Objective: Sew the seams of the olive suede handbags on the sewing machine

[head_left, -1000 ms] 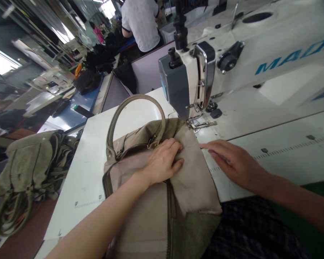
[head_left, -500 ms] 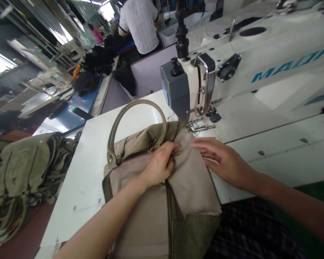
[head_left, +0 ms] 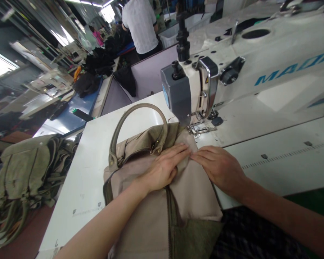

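A beige and olive handbag with its lining showing lies on the sewing machine table, its far corner close to the presser foot. One olive handle arches up from it, beside an open zipper. My left hand lies on the beige fabric with fingers stretched towards the machine. At the fabric's right edge, my right hand has its fingers pressed together on the cloth; the thumb is mostly hidden. The two hands' fingertips nearly meet.
The sewing machine head rises just beyond the bag, its arm running right. A pile of similar olive bags sits left of the white table. A person in a white shirt stands behind a low partition.
My left fingers have straightened from a curl and slid forward over the fabric. My right hand has closed on the cloth's edge from slightly apart. The bag has barely moved.
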`<action>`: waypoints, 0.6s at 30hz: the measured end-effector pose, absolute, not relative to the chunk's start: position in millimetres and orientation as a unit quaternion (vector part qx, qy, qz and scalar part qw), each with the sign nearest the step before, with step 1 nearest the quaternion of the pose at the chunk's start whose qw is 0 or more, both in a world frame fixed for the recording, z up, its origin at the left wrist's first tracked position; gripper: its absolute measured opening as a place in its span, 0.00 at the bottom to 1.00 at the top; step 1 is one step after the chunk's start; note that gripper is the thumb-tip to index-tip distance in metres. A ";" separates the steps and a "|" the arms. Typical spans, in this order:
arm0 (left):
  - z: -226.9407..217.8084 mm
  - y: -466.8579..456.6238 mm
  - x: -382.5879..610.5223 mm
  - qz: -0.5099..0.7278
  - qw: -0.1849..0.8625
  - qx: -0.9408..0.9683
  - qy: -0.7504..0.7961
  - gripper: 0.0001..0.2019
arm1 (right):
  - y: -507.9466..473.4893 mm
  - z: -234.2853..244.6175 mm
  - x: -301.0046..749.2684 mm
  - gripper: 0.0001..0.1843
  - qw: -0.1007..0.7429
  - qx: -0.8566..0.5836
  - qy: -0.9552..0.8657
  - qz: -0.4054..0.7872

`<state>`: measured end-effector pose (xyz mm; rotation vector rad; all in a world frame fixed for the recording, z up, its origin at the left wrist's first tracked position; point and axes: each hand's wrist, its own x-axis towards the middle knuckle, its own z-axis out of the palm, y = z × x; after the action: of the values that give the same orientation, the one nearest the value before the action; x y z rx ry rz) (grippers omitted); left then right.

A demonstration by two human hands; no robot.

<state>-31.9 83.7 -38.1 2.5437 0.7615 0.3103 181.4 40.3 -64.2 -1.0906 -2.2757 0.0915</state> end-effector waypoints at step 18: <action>-39.0 86.3 -30.6 0.059 0.202 0.936 0.284 0.37 | 7.1 -77.2 180.2 0.19 0.321 -0.411 -0.850 0.075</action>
<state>-30.6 86.3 -39.0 2.6120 0.7918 0.1651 180.2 7.1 -77.2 -1.0792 -2.2321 0.1966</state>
